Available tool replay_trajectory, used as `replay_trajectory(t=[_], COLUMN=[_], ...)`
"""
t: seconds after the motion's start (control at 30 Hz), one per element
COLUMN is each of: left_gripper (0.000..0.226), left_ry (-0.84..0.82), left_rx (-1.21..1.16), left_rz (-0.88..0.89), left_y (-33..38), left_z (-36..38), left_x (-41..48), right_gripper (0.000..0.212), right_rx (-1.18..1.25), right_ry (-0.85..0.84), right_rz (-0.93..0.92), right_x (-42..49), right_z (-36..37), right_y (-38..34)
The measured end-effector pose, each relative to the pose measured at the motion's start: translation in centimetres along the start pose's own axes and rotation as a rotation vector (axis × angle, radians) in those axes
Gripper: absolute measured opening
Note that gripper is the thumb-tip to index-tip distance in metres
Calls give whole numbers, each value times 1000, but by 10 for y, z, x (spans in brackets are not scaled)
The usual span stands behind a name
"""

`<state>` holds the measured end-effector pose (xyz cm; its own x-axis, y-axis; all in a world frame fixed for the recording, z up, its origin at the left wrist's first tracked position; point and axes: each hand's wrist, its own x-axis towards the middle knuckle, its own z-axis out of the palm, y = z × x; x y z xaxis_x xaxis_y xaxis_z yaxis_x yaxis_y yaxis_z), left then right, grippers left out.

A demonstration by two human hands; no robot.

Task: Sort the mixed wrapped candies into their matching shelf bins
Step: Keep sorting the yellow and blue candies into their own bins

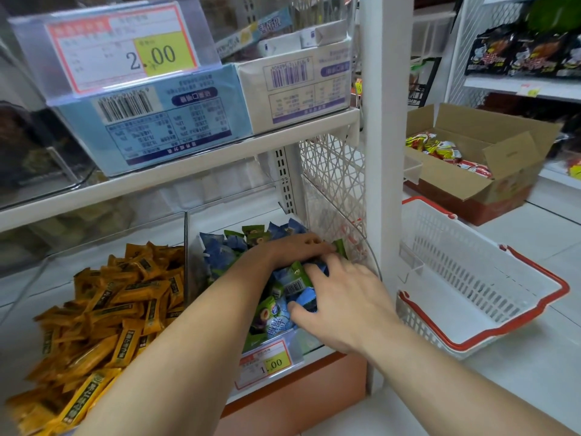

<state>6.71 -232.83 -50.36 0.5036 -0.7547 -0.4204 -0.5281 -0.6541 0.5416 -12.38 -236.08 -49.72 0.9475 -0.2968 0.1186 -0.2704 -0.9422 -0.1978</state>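
Blue and green wrapped candies (283, 287) are heaped in the clear bin (366, 247) at lower centre, fronted by a price tag (272, 363) marked "1.00". Some are clasped by the right hand (339, 297); the grip of the left hand (298, 247) cannot be told. An upper-left label (125, 48) is printed "2.00".

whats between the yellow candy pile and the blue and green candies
A clear plastic divider wall stands between the yellow candies and the blue and green candies; the head view shows it.
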Motion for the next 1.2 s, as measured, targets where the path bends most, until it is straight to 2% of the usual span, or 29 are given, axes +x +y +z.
replay_trajectory(t=[0.1,0.23,0.37,0.5,0.63,0.7,0.8,0.87,0.97,1.1,1.2], left_gripper=[53,47,28,25,19,17,20,20,21,16,14], left_ry=[54,202,412,598,804,854,926,959,966,972,969], left_rx=[-28,-34,-44,-9,-123,-207,-348,-408,-474,-567,-701], left_rz=[6,34,100,130,146,151,162,167,142,30,30], left_y=[-5,-5,-3,4,12,13,11,9,6,7,8], left_z=[2,2,-7,-19,-38,-42,-42,-38,-27,-15,-14], left_x=[4,2,-11,-29,-53,-67,-86,-97,-109,-116,-121], right_gripper=[73,73,77,80,76,72,64,62,69,99,101], right_rx=[19,46,43,22,28,114,296,490,762,915,1042], right_ry=[8,20,10,-15,-45,-1,198,267,207,169,201], right_rz=[-6,-16,-28,-39,-58,-43,0,34,63,106,108], right_x=[0,-1,-1,1,3,5,9,12,17,26,33], right_z=[1,0,-1,-3,-6,-11,-25,-33,-36,-24,-14], right_y=[1,2,2,2,4,5,1,-6,-28,-55,-56])
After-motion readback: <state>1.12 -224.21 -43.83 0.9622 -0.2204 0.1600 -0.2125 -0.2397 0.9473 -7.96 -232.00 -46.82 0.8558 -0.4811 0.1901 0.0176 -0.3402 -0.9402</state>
